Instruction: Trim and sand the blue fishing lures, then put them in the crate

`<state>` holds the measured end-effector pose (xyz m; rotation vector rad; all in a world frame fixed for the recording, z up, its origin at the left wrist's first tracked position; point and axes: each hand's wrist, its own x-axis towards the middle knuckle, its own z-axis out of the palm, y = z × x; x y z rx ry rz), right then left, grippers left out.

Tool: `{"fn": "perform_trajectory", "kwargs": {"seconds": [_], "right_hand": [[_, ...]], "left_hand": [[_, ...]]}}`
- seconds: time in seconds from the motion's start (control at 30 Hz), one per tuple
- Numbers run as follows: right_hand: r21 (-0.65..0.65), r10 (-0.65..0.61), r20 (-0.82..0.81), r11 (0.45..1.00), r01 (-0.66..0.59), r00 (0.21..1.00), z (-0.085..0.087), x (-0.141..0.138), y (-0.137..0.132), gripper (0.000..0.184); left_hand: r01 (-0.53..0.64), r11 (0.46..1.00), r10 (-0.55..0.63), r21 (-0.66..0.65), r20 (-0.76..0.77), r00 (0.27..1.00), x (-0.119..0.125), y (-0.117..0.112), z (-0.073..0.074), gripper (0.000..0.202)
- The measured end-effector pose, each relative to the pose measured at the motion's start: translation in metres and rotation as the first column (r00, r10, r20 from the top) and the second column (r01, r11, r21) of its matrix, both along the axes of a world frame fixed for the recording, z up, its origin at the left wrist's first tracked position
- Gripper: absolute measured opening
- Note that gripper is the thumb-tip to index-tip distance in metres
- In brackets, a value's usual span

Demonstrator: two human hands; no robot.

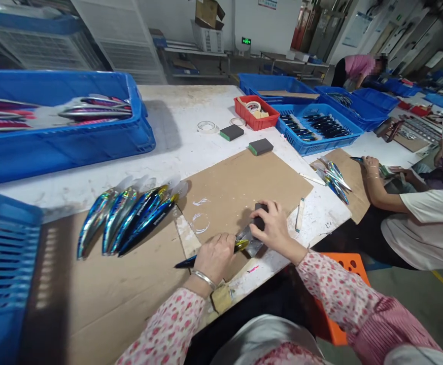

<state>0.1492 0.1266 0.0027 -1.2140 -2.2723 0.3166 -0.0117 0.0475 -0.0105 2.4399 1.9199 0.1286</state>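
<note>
My left hand (215, 256) is closed round a long fish-shaped lure (186, 262), dark blue with a yellow-green belly, held flat on the brown cardboard sheet (240, 185). My right hand (272, 228) grips a dark sanding block (260, 215) and presses it onto the lure's shiny end. Several finished blue-green holographic lures (128, 218) lie side by side on the cardboard to my left.
Blue crates stand at the left (65, 137) and near left (0, 284); another blue crate with dark lures (316, 129) and a red tray (255, 112) sit farther back. Two spare blocks (261, 146) and tape rolls (206, 126) lie on the white table. A person's forearm (377, 185) rests at right.
</note>
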Motion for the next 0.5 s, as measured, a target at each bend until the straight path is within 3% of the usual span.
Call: {"fn": "perform_trajectory", "kwargs": {"seconds": [0.2, 0.37, 0.5], "right_hand": [[-0.013, 0.041, 0.001, 0.999, -0.041, 0.999, -0.001, 0.002, 0.001, 0.019], [-0.041, -0.009, 0.044, 0.999, 0.011, 0.999, -0.001, 0.001, 0.003, 0.016], [-0.044, 0.056, 0.011, 0.997, -0.056, 0.998, -0.001, -0.005, 0.004, 0.019]], "left_hand": [[-0.006, 1.000, 0.006, -0.003, 0.012, 1.000, -0.001, -0.001, -0.002, 0.009], [-0.005, 1.000, 0.004, 0.013, 0.016, 1.000, -0.002, -0.001, -0.006, 0.011], [-0.011, 1.000, 0.011, 0.003, -0.023, 1.000, -0.001, -0.001, -0.004, 0.008]]}}
